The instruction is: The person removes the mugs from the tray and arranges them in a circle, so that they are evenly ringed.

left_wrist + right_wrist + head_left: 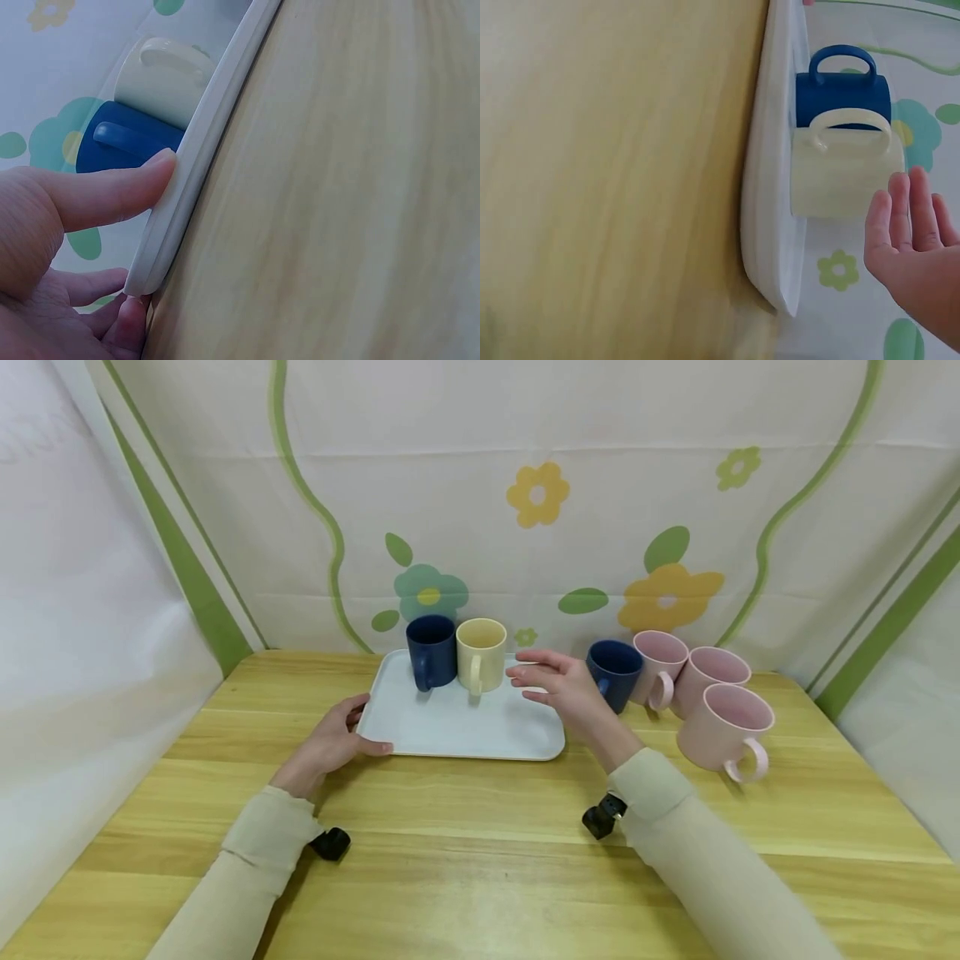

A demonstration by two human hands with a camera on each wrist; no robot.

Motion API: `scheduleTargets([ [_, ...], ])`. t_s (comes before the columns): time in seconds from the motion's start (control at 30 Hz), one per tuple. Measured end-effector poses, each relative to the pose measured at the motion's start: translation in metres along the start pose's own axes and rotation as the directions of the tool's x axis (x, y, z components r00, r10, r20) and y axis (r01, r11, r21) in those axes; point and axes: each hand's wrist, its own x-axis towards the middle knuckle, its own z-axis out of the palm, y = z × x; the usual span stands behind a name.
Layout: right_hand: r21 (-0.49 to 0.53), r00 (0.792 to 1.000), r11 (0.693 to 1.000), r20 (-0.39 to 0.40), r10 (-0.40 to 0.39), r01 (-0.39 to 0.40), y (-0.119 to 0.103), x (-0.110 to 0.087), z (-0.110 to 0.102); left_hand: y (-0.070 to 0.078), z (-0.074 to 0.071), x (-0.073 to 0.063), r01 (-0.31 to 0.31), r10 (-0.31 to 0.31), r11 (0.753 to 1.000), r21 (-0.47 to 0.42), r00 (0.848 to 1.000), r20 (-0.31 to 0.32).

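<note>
Progress looks about partway from where I'm standing: 1 navy mug point(444, 662) and 1 cream mug point(492, 667) stand upright side by side near the back edge of the white tray point(465, 727), handles facing the person. Off to the right on the counter point(450, 843) there's another navy mug point(621, 683) plus 3 pink mugs point(708, 735) bunched close, so that's 2 on, 4 not on yet.

Left hand point(333, 739) has the tray's near left corner, thumb over the rim and fingers tucked round the outside. Right hand point(566, 689) is over the tray's right side, fingers loosely stretched out and gripping nothing; can't tell if the tips brush the cream mug or sit just beside it.

Mugs are plain straight-sided cylinders with chunky loop handles, pretty matte if you ask me. Tray's smooth, rounded corners, low raised lip. Counter's pale yellowish wood grain, and the backdrop point(450, 485) is creased cloth with printed flowers.
</note>
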Motion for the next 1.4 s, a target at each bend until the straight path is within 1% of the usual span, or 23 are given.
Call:
scheduleTargets([
  [0.13, 0.062, 0.999, 0.998, 0.035, 0.03, -0.032, 0.008, 0.008, 0.012, -0.001, 0.0, 0.001, 0.004, -0.004, 1.0, 0.0, 1.0, -0.002],
  [0.27, 0.111, 0.998, 0.993, 0.058, 0.031, -0.038, 0.014, 0.015, 0.022, -0.002, 0.001, 0.002, 0.004, -0.004, 1.0, -0.003, 1.0, 0.001],
  [0.4, 0.117, 0.997, 0.992, 0.068, 0.03, -0.038, 0.018, 0.019, 0.03, -0.002, 0.001, 0.002, 0.004, -0.004, 1.0, -0.006, 1.0, 0.003],
  [0.6, 0.109, 0.995, 0.991, 0.077, 0.068, -0.076, 0.019, 0.023, 0.036, 0.001, -0.001, -0.001, 0.008, -0.008, 1.0, 0.005, 1.0, 0.005],
  [0.73, 0.138, 0.99, 0.984, 0.096, 0.1, -0.113, 0.02, 0.026, 0.039, 0.002, 0.0, -0.002, 0.014, -0.014, 1.0, 0.005, 1.0, 0.004],
  [0.9, 0.179, 0.986, 0.972, 0.093, 0.136, -0.151, 0.02, 0.028, 0.042, 0.003, 0.0, -0.002, 0.011, -0.011, 1.0, 0.007, 1.0, 0.008],
  [1.17, 0.182, 0.985, 0.97, 0.088, 0.15, -0.164, 0.021, 0.029, 0.047, 0.002, 0.0, -0.001, 0.011, -0.011, 1.0, 0.006, 1.0, 0.008],
  [1.4, 0.134, 0.986, 0.978, 0.071, 0.153, -0.161, 0.024, 0.028, 0.047, 0.002, 0.0, -0.002, 0.009, -0.009, 1.0, 0.001, 1.0, 0.007],
])
